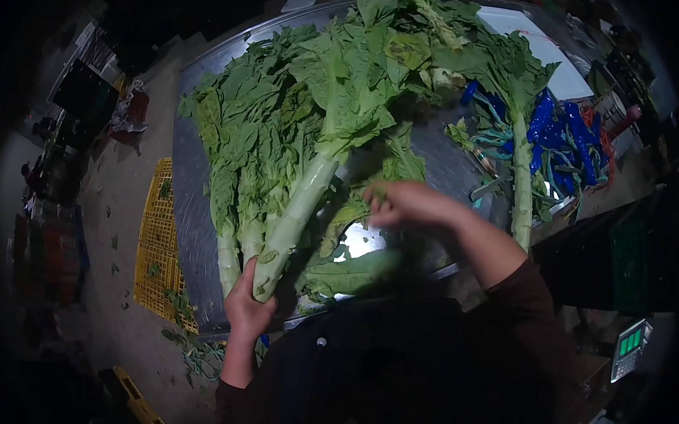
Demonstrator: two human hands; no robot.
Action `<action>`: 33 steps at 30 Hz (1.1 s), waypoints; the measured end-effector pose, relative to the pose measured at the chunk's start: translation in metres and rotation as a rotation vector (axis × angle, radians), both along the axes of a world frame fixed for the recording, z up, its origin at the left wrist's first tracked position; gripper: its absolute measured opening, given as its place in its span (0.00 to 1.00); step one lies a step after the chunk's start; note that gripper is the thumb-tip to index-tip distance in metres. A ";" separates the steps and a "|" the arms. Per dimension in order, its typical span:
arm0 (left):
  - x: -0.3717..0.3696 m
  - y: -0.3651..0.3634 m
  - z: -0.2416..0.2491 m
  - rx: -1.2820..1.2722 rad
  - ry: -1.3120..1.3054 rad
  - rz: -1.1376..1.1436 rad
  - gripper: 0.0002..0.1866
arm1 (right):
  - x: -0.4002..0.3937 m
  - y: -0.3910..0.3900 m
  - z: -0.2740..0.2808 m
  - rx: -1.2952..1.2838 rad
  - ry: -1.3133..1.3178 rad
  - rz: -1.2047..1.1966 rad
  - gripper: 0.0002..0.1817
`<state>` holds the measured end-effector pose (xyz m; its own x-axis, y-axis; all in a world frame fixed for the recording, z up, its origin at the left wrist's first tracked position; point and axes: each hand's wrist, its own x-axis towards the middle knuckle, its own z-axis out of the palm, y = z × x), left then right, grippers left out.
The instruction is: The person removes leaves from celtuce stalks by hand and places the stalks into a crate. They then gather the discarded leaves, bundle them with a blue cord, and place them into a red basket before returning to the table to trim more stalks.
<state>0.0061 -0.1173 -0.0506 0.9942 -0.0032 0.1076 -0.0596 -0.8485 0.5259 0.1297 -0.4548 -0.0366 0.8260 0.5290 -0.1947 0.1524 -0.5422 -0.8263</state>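
Observation:
My left hand [248,306] is closed around the lower end of a thick, pale green celtuce stem [304,199]. The stem slants up and away, and its leafy top [353,84] rests toward the back of the metal table [198,228]. Curled fingers show on my right hand [400,203], which is to the right of the stem, over the table. A trace of green shows at its fingertips, too blurred to name. Loose leaves [352,273] lie on the table below it. More celtuce stalks [243,155] lie side by side to the left.
At right, another celtuce stalk [522,167] lies by a heap of blue straps and ties [566,142]. A white board [547,54] sits at the back right. Yellow crates [155,242] stand on the floor at left. A digital scale [630,350] glows at lower right.

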 end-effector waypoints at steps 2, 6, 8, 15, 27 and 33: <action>-0.005 0.001 -0.004 0.029 -0.003 -0.006 0.41 | 0.033 -0.027 -0.006 0.052 -0.316 -0.534 0.24; -0.012 -0.001 -0.005 0.131 -0.027 -0.033 0.42 | 0.087 -0.072 -0.019 0.283 -0.079 -0.889 0.29; -0.013 -0.001 -0.005 0.155 -0.029 -0.049 0.42 | 0.096 -0.080 -0.026 0.325 -0.014 -0.965 0.31; -0.016 -0.008 -0.008 0.103 -0.012 -0.033 0.41 | 0.070 -0.082 -0.056 0.267 -0.605 -1.126 0.28; -0.002 -0.027 -0.022 0.229 0.018 0.055 0.40 | -0.029 0.027 -0.025 0.938 0.087 -0.070 0.28; -0.005 -0.002 -0.054 0.536 -0.345 -0.024 0.36 | 0.027 0.008 0.001 -0.100 -0.318 -0.573 0.31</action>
